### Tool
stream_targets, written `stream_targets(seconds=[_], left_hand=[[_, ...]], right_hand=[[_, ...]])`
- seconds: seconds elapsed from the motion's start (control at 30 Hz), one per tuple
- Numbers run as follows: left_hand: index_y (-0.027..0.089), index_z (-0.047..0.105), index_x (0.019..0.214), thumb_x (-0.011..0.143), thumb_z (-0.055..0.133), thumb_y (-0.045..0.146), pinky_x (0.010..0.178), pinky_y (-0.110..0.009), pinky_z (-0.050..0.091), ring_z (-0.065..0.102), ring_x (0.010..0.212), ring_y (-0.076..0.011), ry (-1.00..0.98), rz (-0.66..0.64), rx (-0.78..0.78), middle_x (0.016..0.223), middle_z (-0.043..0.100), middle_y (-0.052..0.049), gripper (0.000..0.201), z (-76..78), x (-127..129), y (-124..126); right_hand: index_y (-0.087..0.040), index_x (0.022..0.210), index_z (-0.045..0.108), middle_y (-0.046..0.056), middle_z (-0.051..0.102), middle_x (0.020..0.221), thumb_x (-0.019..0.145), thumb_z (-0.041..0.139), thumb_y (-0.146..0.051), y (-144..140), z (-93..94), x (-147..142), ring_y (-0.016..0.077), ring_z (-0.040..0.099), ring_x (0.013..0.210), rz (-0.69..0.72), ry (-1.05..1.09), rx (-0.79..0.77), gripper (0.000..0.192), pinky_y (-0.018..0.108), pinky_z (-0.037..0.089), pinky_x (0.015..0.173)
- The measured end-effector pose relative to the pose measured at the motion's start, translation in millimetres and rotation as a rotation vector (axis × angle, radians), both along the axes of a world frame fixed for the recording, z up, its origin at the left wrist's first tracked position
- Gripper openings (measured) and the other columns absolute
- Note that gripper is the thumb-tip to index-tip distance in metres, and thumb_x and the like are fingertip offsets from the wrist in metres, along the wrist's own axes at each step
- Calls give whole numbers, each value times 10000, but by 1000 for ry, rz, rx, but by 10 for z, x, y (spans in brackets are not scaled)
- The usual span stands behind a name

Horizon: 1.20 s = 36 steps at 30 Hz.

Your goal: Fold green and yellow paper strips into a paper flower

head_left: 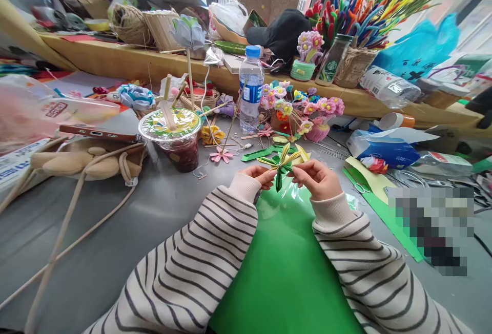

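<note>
A folded paper flower [283, 162] with yellow and green petals is held up between my two hands. My left hand [258, 174] pinches its left side between thumb and fingers. On the other side, my right hand [315, 178] is closed on a right-hand petal. Beneath both hands lies a large glossy green sheet [286, 267]. Just behind the flower are folded green paper strips [258, 154] and a yellow folded piece [303, 153]. A pink paper flower [222, 155] on a thin stick lies farther left.
A lidded cup of dark drink [177, 152] and a water bottle [251, 93] stand behind my left hand. Scissors [362, 187] and a blue tissue pack [380, 148] are at right. A bag [88, 162] with long straps and a phone [100, 133] lie left. Craft flowers [303, 108] line the back.
</note>
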<state>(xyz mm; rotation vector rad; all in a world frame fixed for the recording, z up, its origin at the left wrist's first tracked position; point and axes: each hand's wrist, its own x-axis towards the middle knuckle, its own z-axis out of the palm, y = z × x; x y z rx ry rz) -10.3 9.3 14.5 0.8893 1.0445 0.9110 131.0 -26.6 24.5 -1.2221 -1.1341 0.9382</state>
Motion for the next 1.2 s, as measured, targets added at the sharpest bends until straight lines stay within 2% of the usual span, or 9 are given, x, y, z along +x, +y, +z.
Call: stream_targets(seconds=[0.2, 0.3, 0.43, 0.53, 0.6, 0.67, 0.8, 1.03, 1.2], left_hand=[[127, 525, 591, 410, 707, 346, 489, -202, 425, 501, 453, -62, 41, 34, 27, 484, 536, 33, 338, -16, 8, 13], [145, 518, 636, 432, 699, 339, 455, -187, 406, 479, 487, -59, 112, 138, 121, 552, 518, 39, 335, -43, 12, 11], [155, 484, 606, 455, 690, 339, 404, -157, 345, 399, 419, -27, 200, 311, 239, 509, 451, 71, 315, -36, 16, -10], [137, 531, 599, 492, 659, 391, 430, -172, 381, 447, 408, -37, 96, 148, 176, 493, 507, 46, 303, -12, 23, -37], [121, 582, 613, 491, 652, 413, 500, -197, 433, 522, 467, -69, -46, -32, 92, 524, 571, 8, 324, -7, 31, -54], [117, 617, 645, 461, 676, 394, 591, -220, 462, 572, 552, -99, -175, -130, 33, 580, 616, -15, 338, -15, 38, -61], [122, 640, 679, 404, 719, 330, 651, -233, 473, 593, 595, -112, -269, -114, -30, 611, 640, -13, 353, -41, 42, -42], [122, 623, 613, 392, 723, 323, 569, -208, 482, 577, 497, -94, -224, -64, -44, 512, 616, 7, 315, -49, 29, -26], [125, 605, 603, 455, 696, 342, 562, -214, 483, 577, 484, -94, -182, -103, -16, 490, 612, 4, 278, -51, 26, -41]], right_hand=[[-148, 723, 563, -6, 597, 607, 580, 638, -297, -8, -8, 14, 82, 559, 524, -1, -117, 17, 220, 183, 441, 453], [-155, 735, 577, 7, 606, 621, 594, 623, -316, -11, -7, 27, 98, 568, 529, -102, -196, 74, 219, 213, 461, 490], [-161, 739, 590, 22, 620, 649, 620, 601, -310, -37, -28, 7, 113, 575, 541, -269, -429, 216, 191, 247, 479, 539], [-162, 751, 588, 23, 629, 680, 648, 586, -261, -65, -53, -46, 100, 572, 533, -327, -594, 363, 143, 227, 474, 534], [-159, 764, 582, 24, 631, 696, 663, 577, -224, -78, -73, -87, 95, 571, 542, -296, -646, 461, 120, 215, 472, 535], [-159, 761, 579, 35, 626, 716, 668, 574, -199, -81, -91, -116, 106, 574, 596, -238, -680, 559, 102, 220, 475, 553], [-155, 728, 588, 58, 604, 731, 651, 597, -186, -72, -100, -117, 134, 561, 696, -168, -757, 657, 84, 258, 473, 626], [-180, 735, 609, 21, 606, 689, 667, 589, -214, -41, -79, -28, 92, 545, 572, -7, -694, 535, 79, 215, 464, 520], [-192, 720, 628, 2, 619, 629, 665, 589, -198, -26, -106, -9, 93, 537, 548, -27, -694, 544, 67, 214, 443, 511]])
